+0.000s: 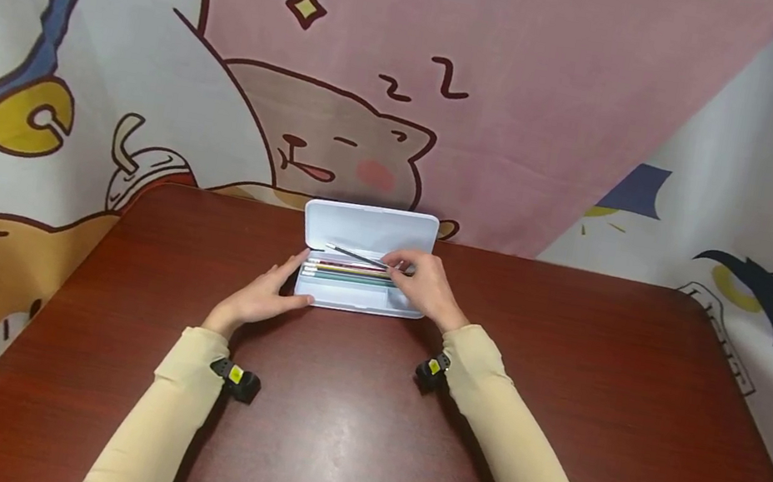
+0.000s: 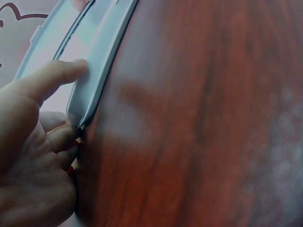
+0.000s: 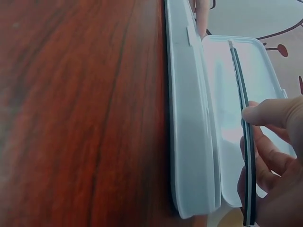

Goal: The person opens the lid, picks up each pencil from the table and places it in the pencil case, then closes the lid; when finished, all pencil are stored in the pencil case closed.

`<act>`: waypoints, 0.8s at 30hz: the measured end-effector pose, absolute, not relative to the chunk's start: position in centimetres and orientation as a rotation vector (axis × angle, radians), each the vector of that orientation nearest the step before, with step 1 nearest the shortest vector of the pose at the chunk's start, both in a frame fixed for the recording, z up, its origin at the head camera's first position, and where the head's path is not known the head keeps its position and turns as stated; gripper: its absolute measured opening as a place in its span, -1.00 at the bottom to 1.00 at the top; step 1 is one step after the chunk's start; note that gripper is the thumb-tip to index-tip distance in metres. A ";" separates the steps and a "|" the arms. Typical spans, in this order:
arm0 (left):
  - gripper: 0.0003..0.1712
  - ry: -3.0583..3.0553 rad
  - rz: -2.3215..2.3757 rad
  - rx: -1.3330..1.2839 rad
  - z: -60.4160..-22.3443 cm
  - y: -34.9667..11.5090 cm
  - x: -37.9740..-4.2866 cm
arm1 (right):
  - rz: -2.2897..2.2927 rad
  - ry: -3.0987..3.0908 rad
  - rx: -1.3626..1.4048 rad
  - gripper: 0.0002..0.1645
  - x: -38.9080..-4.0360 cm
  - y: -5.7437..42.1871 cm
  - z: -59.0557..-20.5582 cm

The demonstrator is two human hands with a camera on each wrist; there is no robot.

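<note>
A white pencil case lies with its lid raised at the back. Inside, several pencils lie side by side, their white-tipped ends to the left. My right hand pinches a dark striped pencil between thumb and fingers. This pencil slants above the others, its far end pointing left over the case. At the case's left end, my left hand holds it, thumb on the front rim and fingers against the end. The case's right end is partly covered by my right hand.
The case stands near the back edge of a reddish-brown wooden table. Right behind it hangs a cloth printed with cartoon animals. A small black wrist camera is strapped on the left sleeve, another camera on the right.
</note>
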State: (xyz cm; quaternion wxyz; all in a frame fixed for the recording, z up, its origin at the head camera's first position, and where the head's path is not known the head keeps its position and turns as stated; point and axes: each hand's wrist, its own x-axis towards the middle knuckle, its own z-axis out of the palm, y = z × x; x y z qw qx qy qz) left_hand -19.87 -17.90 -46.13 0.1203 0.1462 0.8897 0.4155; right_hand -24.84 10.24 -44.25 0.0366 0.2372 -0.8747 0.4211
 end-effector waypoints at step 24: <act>0.00 2.596 1.204 0.401 -46.2 -18.0 -20.0 | 1.319 -2.762 0.744 -0.83 -26.7 8.0 -45.9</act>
